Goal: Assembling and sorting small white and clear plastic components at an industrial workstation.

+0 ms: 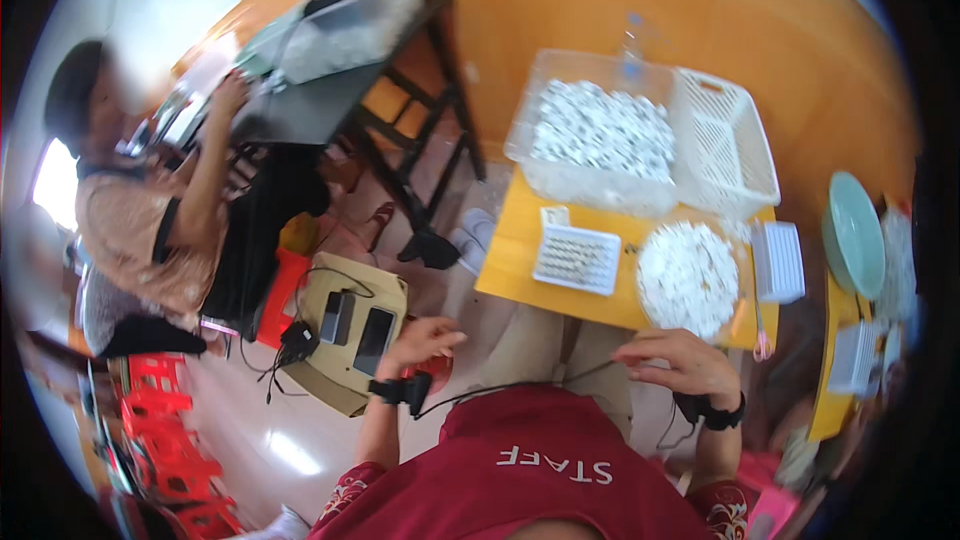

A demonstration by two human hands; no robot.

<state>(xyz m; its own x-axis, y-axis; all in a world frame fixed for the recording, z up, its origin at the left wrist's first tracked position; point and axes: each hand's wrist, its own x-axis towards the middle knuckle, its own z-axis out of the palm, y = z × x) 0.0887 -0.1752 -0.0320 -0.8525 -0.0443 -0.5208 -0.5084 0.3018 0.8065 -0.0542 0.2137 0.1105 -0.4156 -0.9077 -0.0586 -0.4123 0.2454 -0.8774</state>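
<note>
My left hand (422,342) hovers over the right side of a cardboard box, fingers loosely stretched, holding nothing. My right hand (690,365) is in front of the yellow table's near edge, just below a round heap of small white pieces (688,278). Its fingers point left and apart, with nothing in them. Left of the heap lies a white tray (573,287) with rows of small dark-marked parts. Black bands circle both wrists, and a black cable (500,387) trails across my lap. Inside the cardboard box (350,395) lie a black phone (374,341) and a dark block-shaped device (337,318).
A clear bin (600,192) full of white pieces stands at the back beside a white basket (765,165). Stacked white trays (778,262) and pink-handled scissors (763,344) are at right, with a green basin (853,235) beyond. A person (150,210) sits left at a dark table (310,105).
</note>
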